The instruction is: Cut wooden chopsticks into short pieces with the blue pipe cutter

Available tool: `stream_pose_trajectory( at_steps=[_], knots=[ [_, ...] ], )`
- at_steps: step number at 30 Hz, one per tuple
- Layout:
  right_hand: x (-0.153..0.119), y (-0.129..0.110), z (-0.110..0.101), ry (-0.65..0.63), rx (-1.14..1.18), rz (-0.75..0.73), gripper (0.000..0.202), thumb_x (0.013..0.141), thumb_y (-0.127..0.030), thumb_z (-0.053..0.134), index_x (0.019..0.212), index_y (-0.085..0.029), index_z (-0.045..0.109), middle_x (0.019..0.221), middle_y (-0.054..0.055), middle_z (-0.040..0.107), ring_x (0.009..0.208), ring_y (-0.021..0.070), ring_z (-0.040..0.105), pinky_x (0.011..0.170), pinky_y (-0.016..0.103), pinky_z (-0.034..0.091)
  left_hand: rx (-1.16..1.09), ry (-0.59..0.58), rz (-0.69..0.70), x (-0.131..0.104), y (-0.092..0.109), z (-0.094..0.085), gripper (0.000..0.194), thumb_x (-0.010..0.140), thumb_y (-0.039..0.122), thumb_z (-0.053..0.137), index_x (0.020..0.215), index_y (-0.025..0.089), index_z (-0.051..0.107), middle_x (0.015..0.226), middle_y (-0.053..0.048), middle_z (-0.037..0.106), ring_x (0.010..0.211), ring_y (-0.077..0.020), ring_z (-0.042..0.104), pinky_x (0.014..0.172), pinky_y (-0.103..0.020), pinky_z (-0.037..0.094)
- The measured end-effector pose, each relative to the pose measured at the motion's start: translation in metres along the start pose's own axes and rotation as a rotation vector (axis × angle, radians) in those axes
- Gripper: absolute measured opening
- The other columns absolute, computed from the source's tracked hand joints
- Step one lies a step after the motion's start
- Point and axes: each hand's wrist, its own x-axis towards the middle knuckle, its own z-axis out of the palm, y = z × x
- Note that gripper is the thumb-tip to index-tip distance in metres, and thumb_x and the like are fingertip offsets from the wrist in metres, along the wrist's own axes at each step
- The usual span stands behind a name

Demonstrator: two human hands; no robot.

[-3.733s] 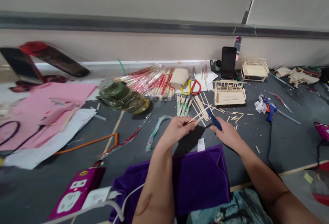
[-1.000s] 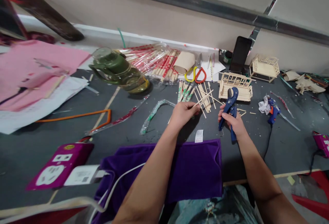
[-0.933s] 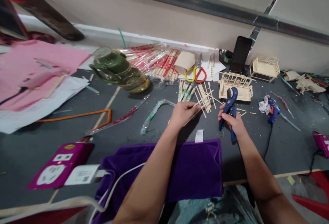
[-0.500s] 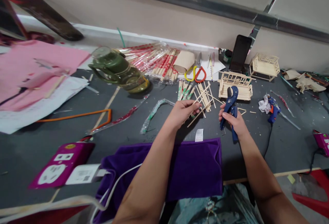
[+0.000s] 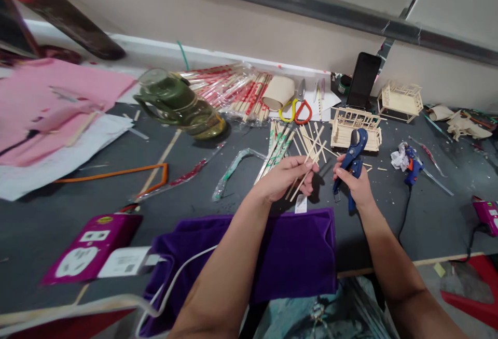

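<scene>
Thin wooden sticks (image 5: 299,187) are pinched in my left hand (image 5: 290,175), pointing up and to the right above the dark table. My right hand (image 5: 357,186) grips a blue pipe cutter (image 5: 355,157) by its handles, its head tilted upward. The tool and the sticks are apart. Behind my left hand lie a loose pile of sticks (image 5: 311,137) and several chopsticks in green-printed wrappers (image 5: 279,144). Past the cutter stands a small model bench of sticks (image 5: 360,139), with a second stick model (image 5: 400,100) farther back.
A glue gun (image 5: 414,168) lies at the right with its cord trailing. Scissors (image 5: 299,111), red-wrapped chopsticks (image 5: 241,93) and a green jug (image 5: 179,106) are along the back. A purple cloth (image 5: 295,256) covers the front edge; a magenta power strip (image 5: 93,248) sits left.
My left hand has come slightly toward me, away from the pile, with sticks in its fingers. The cutter in my right hand has tipped a little to the right.
</scene>
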Motion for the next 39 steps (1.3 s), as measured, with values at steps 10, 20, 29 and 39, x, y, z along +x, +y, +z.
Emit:
stream_pose_trajectory(
  at_steps=[10, 20, 29, 39],
  knots=[
    [-0.004, 0.001, 0.011, 0.146, -0.015, -0.031, 0.035, 0.066, -0.038, 0.084, 0.090, -0.022, 0.063, 0.067, -0.005, 0.063, 0.058, 0.0144, 0.060, 0.061, 0.030, 0.052, 0.270, -0.217, -0.084, -0.002, -0.009, 0.010, 0.044, 0.085, 0.057, 0.066, 0.100, 0.016, 0.067, 0.052, 0.004, 0.059, 0.042, -0.0106, 0.058, 0.043, -0.019, 0.045],
    [-0.003, -0.002, 0.009, 0.262, -0.006, -0.120, 0.042, 0.066, -0.038, 0.084, 0.099, -0.026, 0.062, 0.080, -0.003, 0.066, 0.067, 0.0149, 0.062, 0.066, 0.030, 0.055, 0.318, -0.246, -0.106, -0.006, -0.007, 0.009, 0.050, 0.084, 0.061, 0.066, 0.102, 0.015, 0.068, 0.051, 0.004, 0.056, 0.042, -0.0118, 0.057, 0.043, -0.020, 0.044],
    [-0.005, -0.002, 0.008, 0.202, 0.031, -0.104, 0.043, 0.067, -0.038, 0.083, 0.103, -0.027, 0.061, 0.079, -0.003, 0.065, 0.068, 0.0151, 0.062, 0.066, 0.030, 0.054, 0.356, -0.269, -0.136, -0.008, -0.005, 0.010, 0.045, 0.085, 0.058, 0.065, 0.098, 0.016, 0.070, 0.051, 0.004, 0.054, 0.043, -0.0113, 0.056, 0.043, -0.020, 0.040],
    [-0.007, -0.003, 0.011, 0.189, -0.023, -0.128, 0.032, 0.070, -0.038, 0.080, 0.093, -0.026, 0.061, 0.081, -0.003, 0.064, 0.070, 0.0143, 0.060, 0.069, 0.030, 0.052, 0.249, -0.174, -0.053, 0.000, -0.008, 0.015, 0.041, 0.082, 0.057, 0.069, 0.093, 0.018, 0.064, 0.057, 0.004, 0.060, 0.049, -0.0117, 0.063, 0.047, -0.019, 0.046]
  ],
)
